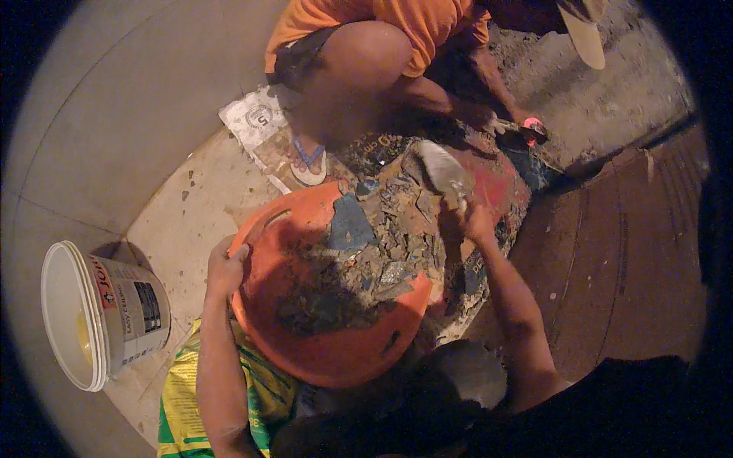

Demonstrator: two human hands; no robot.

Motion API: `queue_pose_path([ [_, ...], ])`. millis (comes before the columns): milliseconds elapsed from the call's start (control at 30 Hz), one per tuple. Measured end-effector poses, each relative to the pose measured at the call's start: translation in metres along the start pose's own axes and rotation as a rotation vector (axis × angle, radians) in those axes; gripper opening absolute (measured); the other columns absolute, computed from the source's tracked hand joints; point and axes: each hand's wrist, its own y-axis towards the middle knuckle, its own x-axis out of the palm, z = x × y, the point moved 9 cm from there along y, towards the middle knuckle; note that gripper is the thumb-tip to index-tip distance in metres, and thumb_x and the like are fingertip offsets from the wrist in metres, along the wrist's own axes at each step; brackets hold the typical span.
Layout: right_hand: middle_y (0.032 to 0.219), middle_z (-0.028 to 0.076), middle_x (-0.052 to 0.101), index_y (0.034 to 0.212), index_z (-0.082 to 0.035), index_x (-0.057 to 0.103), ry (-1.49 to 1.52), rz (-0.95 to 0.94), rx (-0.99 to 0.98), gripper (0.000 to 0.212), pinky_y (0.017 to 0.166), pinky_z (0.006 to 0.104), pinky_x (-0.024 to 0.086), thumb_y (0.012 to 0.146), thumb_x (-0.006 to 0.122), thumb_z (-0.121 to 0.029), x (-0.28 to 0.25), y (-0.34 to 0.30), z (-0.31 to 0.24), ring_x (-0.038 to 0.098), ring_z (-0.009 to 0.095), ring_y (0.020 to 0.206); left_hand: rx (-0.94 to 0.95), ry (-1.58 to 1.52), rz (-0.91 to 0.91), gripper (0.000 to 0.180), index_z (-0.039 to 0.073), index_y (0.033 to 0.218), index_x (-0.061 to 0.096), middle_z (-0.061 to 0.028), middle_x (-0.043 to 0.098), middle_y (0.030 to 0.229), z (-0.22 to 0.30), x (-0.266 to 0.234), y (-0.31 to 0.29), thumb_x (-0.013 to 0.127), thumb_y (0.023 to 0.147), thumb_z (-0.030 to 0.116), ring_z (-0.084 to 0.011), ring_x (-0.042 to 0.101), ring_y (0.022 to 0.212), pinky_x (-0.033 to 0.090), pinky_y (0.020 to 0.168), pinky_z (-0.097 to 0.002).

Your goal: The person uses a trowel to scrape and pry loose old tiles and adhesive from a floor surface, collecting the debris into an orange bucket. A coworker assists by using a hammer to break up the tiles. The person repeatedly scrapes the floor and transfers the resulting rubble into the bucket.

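An orange plastic basin [261, 305] sits in front of me, partly filled with dirt and broken flakes of debris [405, 221]. My left hand [227, 266] is closed on the basin's left rim. On the far right the rim does not show, and debris lies across that side. My right hand [479, 223] is closed round a trowel [443, 166]. Its broad, smeared blade points up and left over the far edge of the debris pile. The trowel's handle is mostly hidden in my fingers.
Across from me a person in an orange shirt [427, 30] squats, one hand by a pink-red object [534, 131]. A white bucket [141, 309] lies tipped at left. A yellow-green sack [187, 389] is beside my left forearm. A brown board [611, 252] covers the right.
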Motion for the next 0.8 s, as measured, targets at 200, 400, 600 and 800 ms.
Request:
queue_pose_path([
  [200, 0.086, 0.005, 0.071, 0.124, -0.005, 0.065, 0.558, -0.286, 0.246, 0.043, 0.069, 0.0358, 0.052, 0.084, 0.073, -0.019, 0.055, 0.066, 0.080, 0.064, 0.018, 0.077, -0.002, -0.040, 0.021, 0.030, 0.000, 0.120, 0.068, -0.0083, 0.073, 0.101, 0.002, 0.010, 0.002, 0.063, 0.093, 0.011, -0.0182, 0.066, 0.090, 0.052, 0.084, -0.0343],
  [400, 0.083, 0.012, 0.071, 0.119, -0.005, 0.067, 0.343, -0.304, -0.204, 0.040, 0.065, 0.0397, 0.052, 0.082, 0.074, -0.019, 0.052, 0.073, -0.023, 0.063, 0.025, 0.069, -0.047, -0.089, 0.009, 0.028, 0.000, 0.120, 0.068, -0.0076, 0.072, 0.101, -0.006, 0.002, 0.002, 0.062, 0.095, 0.010, -0.0170, 0.065, 0.089, 0.052, 0.083, -0.0330],
  [600, 0.095, 0.020, 0.069, 0.124, -0.010, 0.064, 0.259, -0.435, -0.406, 0.046, 0.080, 0.0460, 0.053, 0.081, 0.073, -0.025, 0.039, 0.045, -0.091, 0.067, 0.035, 0.087, -0.045, -0.143, 0.004, 0.027, -0.001, 0.121, 0.067, -0.0067, 0.071, 0.100, 0.007, 0.004, -0.007, 0.060, 0.096, 0.009, -0.0150, 0.065, 0.086, 0.052, 0.079, -0.0302],
  [800, 0.072, 0.019, 0.066, 0.124, -0.009, 0.062, 0.281, -0.543, -0.491, 0.043, 0.066, 0.0464, 0.053, 0.084, 0.071, -0.020, 0.006, 0.019, -0.119, 0.066, 0.035, 0.067, -0.055, -0.094, -0.002, 0.027, -0.001, 0.121, 0.067, -0.0061, 0.071, 0.099, 0.005, 0.004, -0.004, 0.060, 0.096, 0.009, -0.0143, 0.064, 0.084, 0.052, 0.077, -0.0298],
])
